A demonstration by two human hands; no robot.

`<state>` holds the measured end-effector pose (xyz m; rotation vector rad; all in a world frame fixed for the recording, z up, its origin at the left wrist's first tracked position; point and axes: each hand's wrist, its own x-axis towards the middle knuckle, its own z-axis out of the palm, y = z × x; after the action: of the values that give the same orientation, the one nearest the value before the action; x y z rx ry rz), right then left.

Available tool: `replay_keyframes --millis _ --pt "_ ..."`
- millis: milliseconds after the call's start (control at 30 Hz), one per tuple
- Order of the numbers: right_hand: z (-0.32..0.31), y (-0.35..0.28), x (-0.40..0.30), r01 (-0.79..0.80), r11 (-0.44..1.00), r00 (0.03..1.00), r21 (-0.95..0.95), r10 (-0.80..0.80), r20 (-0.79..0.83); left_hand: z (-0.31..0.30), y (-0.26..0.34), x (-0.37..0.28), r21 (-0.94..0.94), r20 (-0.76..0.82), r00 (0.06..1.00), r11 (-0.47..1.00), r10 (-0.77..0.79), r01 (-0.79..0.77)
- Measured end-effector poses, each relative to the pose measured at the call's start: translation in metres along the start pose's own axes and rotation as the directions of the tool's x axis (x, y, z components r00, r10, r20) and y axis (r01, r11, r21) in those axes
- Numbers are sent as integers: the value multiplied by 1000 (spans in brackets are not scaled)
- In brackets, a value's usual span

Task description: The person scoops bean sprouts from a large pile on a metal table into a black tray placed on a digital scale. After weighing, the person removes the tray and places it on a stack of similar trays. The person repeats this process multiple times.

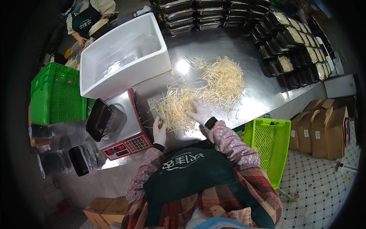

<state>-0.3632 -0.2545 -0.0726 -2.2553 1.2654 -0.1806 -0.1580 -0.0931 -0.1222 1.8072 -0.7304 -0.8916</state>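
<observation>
Bean sprouts (221, 77) lie in a loose, two-lobed heap on a stainless steel table (183, 45). My gloved left hand (159, 133) rests at the near left edge of the heap, fingers raised and apart. My gloved right hand (200, 111) lies against the near side of the sprouts, fingers spread and slightly blurred; its fingertips are among the strands. A red digital scale (125, 114) with a steel pan stands left of my left hand. On its pan a black plastic tray (100, 120) sits tilted.
A white foam box (125, 71) stands beyond the scale, a green crate (58, 97) farther left. Filled black trays (286, 64) are stacked at the back and right. A lime-green basket (268, 143) and paper bags (323, 134) are at right. A co-worker (88, 20) stands across the table.
</observation>
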Motion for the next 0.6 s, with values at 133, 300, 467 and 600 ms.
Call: replay_keyframes --millis 133,300,467,600 --pt "-24 -33 -5 165 956 931 243 -232 281 -7 -9 -1 -19 -22 999 999 26 -27" --pt "-61 28 21 86 949 974 -302 -144 -177 -3 0 -4 -88 -21 1000 996 -10 8" --pt "-56 85 43 60 935 996 -348 -77 -35 -4 0 -2 -39 -5 999 998 54 -54" --pt "-60 74 45 -152 988 983 -6 151 -102 -5 9 -6 -147 3 999 988 -42 42"
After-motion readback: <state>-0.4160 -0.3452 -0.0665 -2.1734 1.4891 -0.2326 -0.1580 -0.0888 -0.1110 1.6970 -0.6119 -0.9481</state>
